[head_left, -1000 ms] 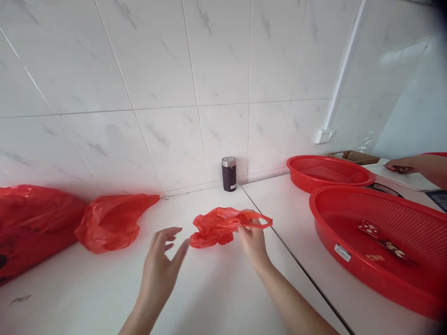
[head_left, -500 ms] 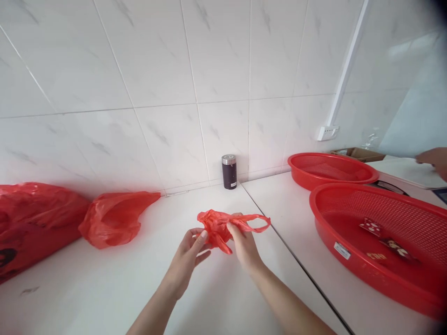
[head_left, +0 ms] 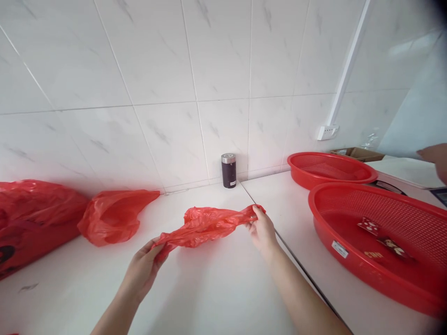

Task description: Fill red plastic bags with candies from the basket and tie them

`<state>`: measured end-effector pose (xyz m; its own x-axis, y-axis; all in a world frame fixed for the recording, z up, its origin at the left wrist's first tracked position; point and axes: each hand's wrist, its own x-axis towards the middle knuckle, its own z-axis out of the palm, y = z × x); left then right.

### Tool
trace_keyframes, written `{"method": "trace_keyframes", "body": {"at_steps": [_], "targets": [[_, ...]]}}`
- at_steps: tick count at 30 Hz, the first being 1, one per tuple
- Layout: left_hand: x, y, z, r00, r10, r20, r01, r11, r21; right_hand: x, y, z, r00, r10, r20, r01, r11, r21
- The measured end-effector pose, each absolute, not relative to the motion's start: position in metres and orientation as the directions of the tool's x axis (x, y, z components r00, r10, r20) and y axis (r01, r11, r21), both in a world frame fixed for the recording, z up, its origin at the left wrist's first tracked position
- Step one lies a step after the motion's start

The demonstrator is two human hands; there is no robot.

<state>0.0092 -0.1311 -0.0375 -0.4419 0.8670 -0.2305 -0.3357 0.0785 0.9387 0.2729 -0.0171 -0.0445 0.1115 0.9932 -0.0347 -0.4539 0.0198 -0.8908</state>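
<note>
A small red plastic bag (head_left: pixel 204 225) is stretched out between my two hands above the white counter (head_left: pixel 216 288). My left hand (head_left: pixel 143 267) pinches its lower left end with closed fingers. My right hand (head_left: pixel 261 228) grips the other end, the handle side, near the counter seam. The bag sags a little in the middle and looks empty.
Two more red bags (head_left: pixel 115 216) (head_left: pixel 33 218) lie at the left against the tiled wall. A dark jar with a silver lid (head_left: pixel 228 170) stands at the wall. Two red mesh baskets (head_left: pixel 377 195) (head_left: pixel 331 160) sit at the right, the nearer one holding a few packets. Another person's hand (head_left: pixel 435 156) shows at the far right.
My left hand reached in, took the crumpled bag's end and pulled it down and left; my right hand shifted right. The bag went from a bunch to a stretched strip.
</note>
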Motion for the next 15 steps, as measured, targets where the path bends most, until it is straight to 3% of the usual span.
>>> {"method": "trace_keyframes", "body": {"at_steps": [4, 6, 8, 10, 12, 15], "targets": [[0.007, -0.141, -0.026, -0.363, 0.894, -0.264, -0.309, 0.152, 0.939, 0.283, -0.022, -0.039, 0.248, 0.968, 0.048, -0.293, 0.122, -0.948], [0.014, -0.143, -0.023, -0.309, 0.913, -0.265, -0.299, 0.171, 0.939, 0.282, -0.036, -0.030, 0.372, 0.880, 0.294, -0.078, 0.345, -0.935], [0.024, -0.145, -0.020, -0.283, 0.925, -0.252, -0.293, 0.167, 0.941, 0.276, -0.055, -0.021, 0.281, 0.710, 0.646, 0.221, 0.607, -0.763], [0.038, -0.148, -0.015, -0.232, 0.946, -0.228, -0.292, 0.157, 0.944, 0.263, -0.072, -0.018, -0.066, 0.566, 0.822, 0.391, 0.772, -0.501], [0.053, -0.153, -0.009, -0.125, 0.969, -0.213, -0.310, 0.166, 0.936, 0.251, -0.081, -0.022, -0.373, 0.552, 0.746, 0.441, 0.812, -0.381], [0.064, -0.159, 0.001, -0.070, 0.970, -0.235, -0.322, 0.201, 0.925, 0.247, -0.077, -0.035, -0.567, 0.670, 0.479, 0.568, 0.739, -0.361]]}}
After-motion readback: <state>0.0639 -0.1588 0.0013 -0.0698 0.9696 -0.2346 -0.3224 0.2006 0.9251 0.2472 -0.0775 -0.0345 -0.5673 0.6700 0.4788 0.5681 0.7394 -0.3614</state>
